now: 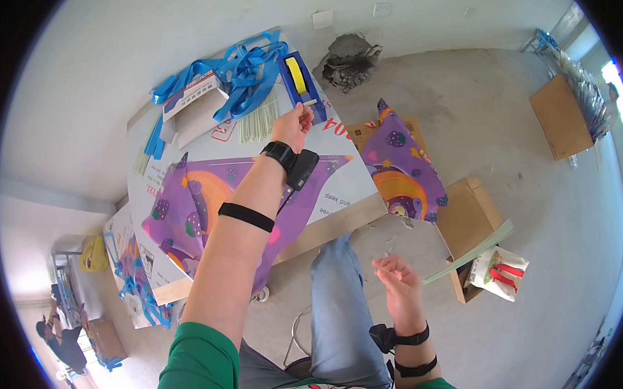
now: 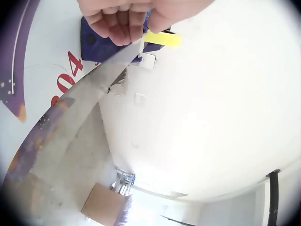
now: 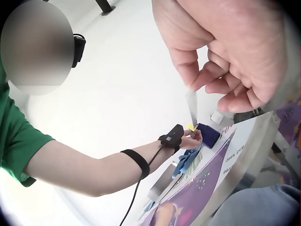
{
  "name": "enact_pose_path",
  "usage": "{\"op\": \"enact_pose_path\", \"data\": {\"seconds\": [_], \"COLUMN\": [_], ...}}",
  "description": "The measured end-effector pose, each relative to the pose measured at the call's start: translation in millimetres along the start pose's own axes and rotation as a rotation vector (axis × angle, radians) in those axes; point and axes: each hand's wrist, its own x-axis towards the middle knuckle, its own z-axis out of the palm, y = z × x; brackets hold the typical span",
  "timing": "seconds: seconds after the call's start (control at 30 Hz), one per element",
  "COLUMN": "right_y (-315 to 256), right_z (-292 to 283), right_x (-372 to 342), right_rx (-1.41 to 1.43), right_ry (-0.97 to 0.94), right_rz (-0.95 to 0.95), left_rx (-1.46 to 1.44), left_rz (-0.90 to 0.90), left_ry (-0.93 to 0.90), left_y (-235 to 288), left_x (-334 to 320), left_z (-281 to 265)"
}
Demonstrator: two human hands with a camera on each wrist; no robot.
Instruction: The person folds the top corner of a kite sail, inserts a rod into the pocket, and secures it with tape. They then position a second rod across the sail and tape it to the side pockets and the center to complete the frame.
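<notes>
My left hand (image 1: 293, 128) is at the front end of a blue tape dispenser (image 1: 311, 97) that carries a roll with a yellow core (image 1: 295, 75). Its curled fingertips pinch a strip of clear tape (image 2: 89, 94) close to the dispenser. Low at the right, clear of the table, my right hand (image 1: 399, 277) pinches the other end of the strip between thumb and forefinger. In the right wrist view the tape (image 3: 192, 107) stretches from these fingertips toward the left hand. Under my left forearm lies a purple printed sheet (image 1: 301, 184) with moons and strawberries.
Blue ribbon (image 1: 249, 83), an opened white box (image 1: 192, 120) and pale thin sticks (image 1: 257, 124) lie on the table. Another purple sheet (image 1: 399, 143) is past its right edge. A cardboard box (image 1: 470, 216) stands right, beside a bag with red-handled tools (image 1: 508, 273).
</notes>
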Motion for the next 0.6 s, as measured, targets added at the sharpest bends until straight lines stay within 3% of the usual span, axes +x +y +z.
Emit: {"op": "enact_pose_path", "data": {"seconds": [0.23, 0.4, 0.6], "right_y": [9.2, 5.5, 7.7], "right_z": [-17.3, -19.2, -20.8], "right_x": [-17.3, -18.4, -18.1], "right_rx": [-0.007, -0.039, -0.178], "right_ry": [0.017, 0.072, 0.121], "right_rz": [0.039, 0.075, 0.072], "left_rx": [-0.026, -0.049, 0.069], "left_rz": [-0.031, -0.088, -0.164], "left_ry": [-0.049, 0.068, 0.086], "left_y": [-0.9, -2.9, -22.7], "left_x": [1.6, 3.2, 17.0], "left_z": [-0.4, 5.7, -3.9]}}
